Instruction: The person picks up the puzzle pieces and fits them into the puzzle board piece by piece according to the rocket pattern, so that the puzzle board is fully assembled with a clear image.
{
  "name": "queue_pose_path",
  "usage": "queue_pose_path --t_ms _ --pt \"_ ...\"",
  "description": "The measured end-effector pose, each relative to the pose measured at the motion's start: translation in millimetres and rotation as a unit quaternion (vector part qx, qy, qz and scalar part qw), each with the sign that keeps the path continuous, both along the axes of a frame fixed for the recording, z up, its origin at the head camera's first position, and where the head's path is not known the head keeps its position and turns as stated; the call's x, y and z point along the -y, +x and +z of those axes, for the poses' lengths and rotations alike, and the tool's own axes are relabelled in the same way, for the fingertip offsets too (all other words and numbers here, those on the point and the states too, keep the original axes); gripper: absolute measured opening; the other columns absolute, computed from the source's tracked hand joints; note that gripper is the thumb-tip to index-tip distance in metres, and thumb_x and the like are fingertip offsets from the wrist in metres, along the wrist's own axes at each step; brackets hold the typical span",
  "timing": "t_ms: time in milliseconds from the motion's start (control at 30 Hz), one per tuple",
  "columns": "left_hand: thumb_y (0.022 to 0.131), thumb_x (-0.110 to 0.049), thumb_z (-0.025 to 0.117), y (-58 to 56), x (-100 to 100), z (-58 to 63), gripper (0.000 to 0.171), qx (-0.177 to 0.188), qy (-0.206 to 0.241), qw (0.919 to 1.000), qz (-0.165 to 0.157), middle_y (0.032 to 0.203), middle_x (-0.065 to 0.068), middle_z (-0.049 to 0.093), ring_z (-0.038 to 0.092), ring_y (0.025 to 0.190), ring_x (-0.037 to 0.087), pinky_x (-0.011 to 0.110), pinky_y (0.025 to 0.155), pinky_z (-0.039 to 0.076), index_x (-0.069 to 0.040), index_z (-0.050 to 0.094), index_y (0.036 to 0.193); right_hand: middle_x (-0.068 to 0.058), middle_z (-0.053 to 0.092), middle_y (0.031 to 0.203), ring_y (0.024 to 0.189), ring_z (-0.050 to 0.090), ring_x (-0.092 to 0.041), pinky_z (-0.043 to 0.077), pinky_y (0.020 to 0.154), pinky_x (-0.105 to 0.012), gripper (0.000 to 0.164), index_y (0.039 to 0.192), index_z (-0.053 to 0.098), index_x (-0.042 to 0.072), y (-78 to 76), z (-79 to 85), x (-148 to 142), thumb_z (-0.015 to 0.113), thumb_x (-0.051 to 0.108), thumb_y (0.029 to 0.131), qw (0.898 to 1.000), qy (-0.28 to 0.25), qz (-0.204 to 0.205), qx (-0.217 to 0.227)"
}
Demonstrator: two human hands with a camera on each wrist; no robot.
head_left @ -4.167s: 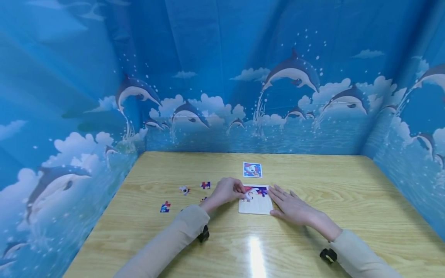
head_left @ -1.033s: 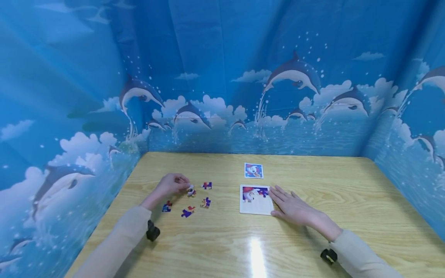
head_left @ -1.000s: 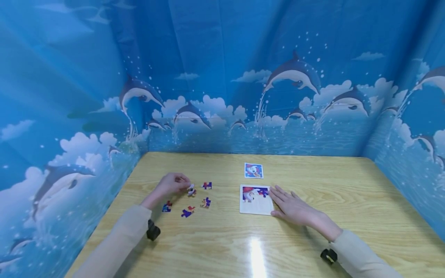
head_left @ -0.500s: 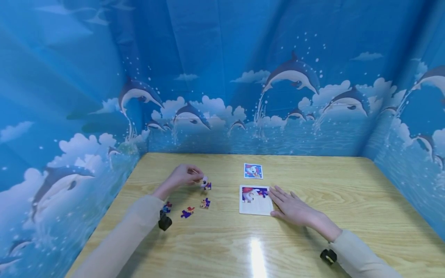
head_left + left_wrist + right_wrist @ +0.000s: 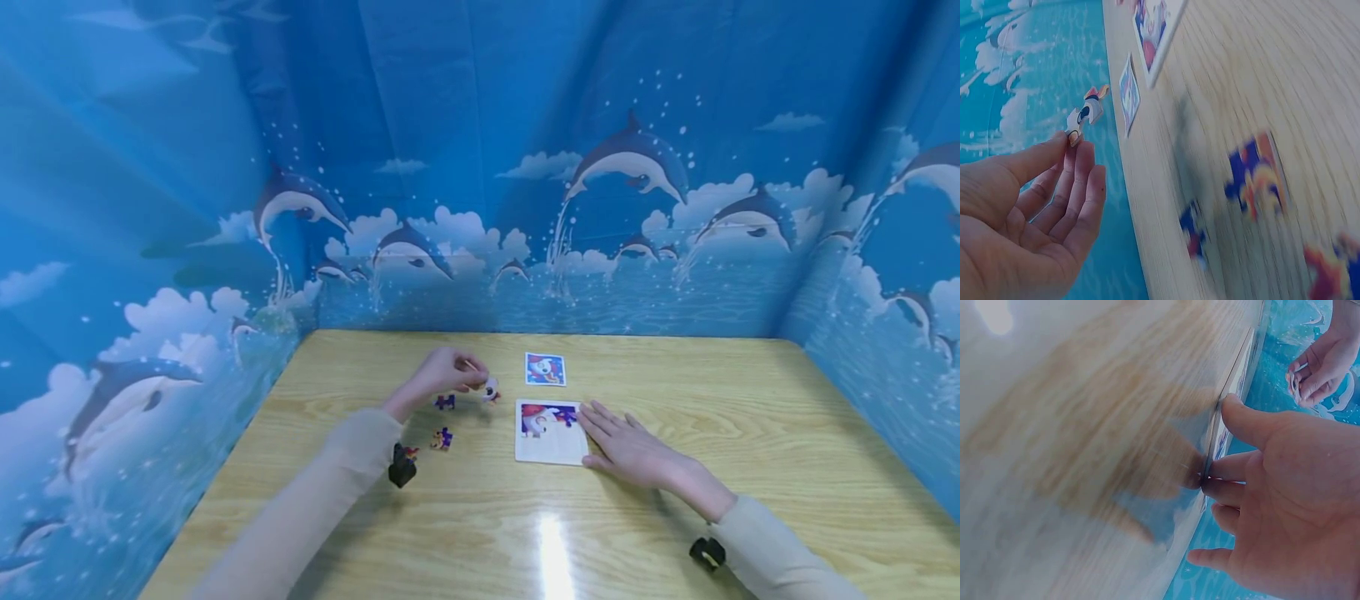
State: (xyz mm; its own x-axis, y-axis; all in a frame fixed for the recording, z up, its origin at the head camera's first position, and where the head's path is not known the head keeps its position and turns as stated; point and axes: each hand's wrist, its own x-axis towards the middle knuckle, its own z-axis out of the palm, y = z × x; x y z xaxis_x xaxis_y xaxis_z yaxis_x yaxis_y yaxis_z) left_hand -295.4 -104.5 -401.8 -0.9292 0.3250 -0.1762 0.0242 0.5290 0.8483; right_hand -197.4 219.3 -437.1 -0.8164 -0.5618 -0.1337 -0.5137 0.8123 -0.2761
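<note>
My left hand point(image 5: 450, 372) pinches a white jigsaw piece point(image 5: 1088, 112) with a dark patch and an orange-red tip between thumb and fingertips. It hangs above the table, left of the puzzle tray point(image 5: 551, 452). The pale square tray carries a part-filled picture along its upper side, in red, white and purple; its lower part is bare. My right hand point(image 5: 630, 447) rests with outstretched fingers along the tray's right edge. In the right wrist view its thumb and fingertips point(image 5: 1230, 403) touch that edge.
Loose jigsaw pieces lie left of the tray: a purple-red piece point(image 5: 446, 402), a purple-yellow piece point(image 5: 442, 438) and a red-purple piece point(image 5: 1329, 272) partly behind the left wrist. A small picture card point(image 5: 545, 369) lies beyond the tray. A blue dolphin curtain point(image 5: 480, 167) surrounds the table.
My left hand has taken the white piece from among the loose pieces and carried it right toward the tray. A piece it held earlier now sits in the tray. The right hand has stayed put.
</note>
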Motion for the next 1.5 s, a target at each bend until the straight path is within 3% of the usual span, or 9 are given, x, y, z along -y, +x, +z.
queue_pose_path --t_ms 233,467,633,933,1500 --pt "0.093 -0.017 0.074 2.8 -31.6 -6.4 0.013 -0.01 -0.001 0.9994 -0.033 0.088 0.005 0.074 0.072 0.091 0.027 0.04 0.082 0.061 -0.007 0.074 0.101 -0.026 0.022 0.163 0.15 0.018 -0.046 0.016 0.116 -0.072 0.071 0.154 0.032 -0.005 -0.5 -1.3 -0.4 0.054 0.039 0.104 1.0 -0.002 -0.002 0.0" --pt "0.091 -0.018 0.077 9.1 -57.5 -15.9 0.009 0.002 -0.006 0.9992 -0.04 0.085 0.002 0.073 0.072 0.089 0.027 0.038 0.079 0.061 -0.012 0.075 0.096 -0.027 0.022 0.163 0.15 0.019 -0.047 0.017 0.115 -0.073 0.071 0.154 0.032 -0.006 -1.5 -1.9 -2.1 0.054 0.039 0.104 1.0 -0.002 -0.002 -0.006" --pt "0.089 -0.02 0.079 12.7 -72.1 -27.1 0.007 -0.007 -0.023 0.9985 -0.049 0.081 -0.001 0.072 0.07 0.079 0.019 0.033 0.073 0.059 -0.015 0.076 0.092 -0.026 0.023 0.162 0.15 0.02 -0.047 0.017 0.115 -0.073 0.071 0.154 0.032 -0.005 -0.9 -1.5 -2.3 0.055 0.04 0.104 1.0 -0.001 -0.004 -0.004" --pt "0.09 -0.02 0.079 13.5 -88.4 -43.4 0.006 -0.018 -0.05 0.9957 -0.076 0.077 -0.004 0.072 0.067 0.069 0.01 0.023 0.061 0.057 -0.015 0.075 0.091 -0.026 0.024 0.162 0.15 0.02 -0.046 0.018 0.114 -0.073 0.07 0.154 0.033 -0.005 -1.2 -1.4 -2.7 0.055 0.039 0.104 1.0 0.005 -0.004 -0.008" --pt "0.09 -0.016 0.078 15.8 -107.6 -45.4 0.005 -0.058 -0.12 0.9887 -0.068 0.075 -0.005 0.068 0.062 0.065 0.008 0.019 0.06 0.052 -0.014 0.076 0.086 -0.025 0.025 0.162 0.15 0.021 -0.046 0.019 0.114 -0.073 0.07 0.154 0.033 -0.005 -0.9 -0.4 0.3 0.055 0.039 0.104 1.0 0.004 -0.002 -0.005"
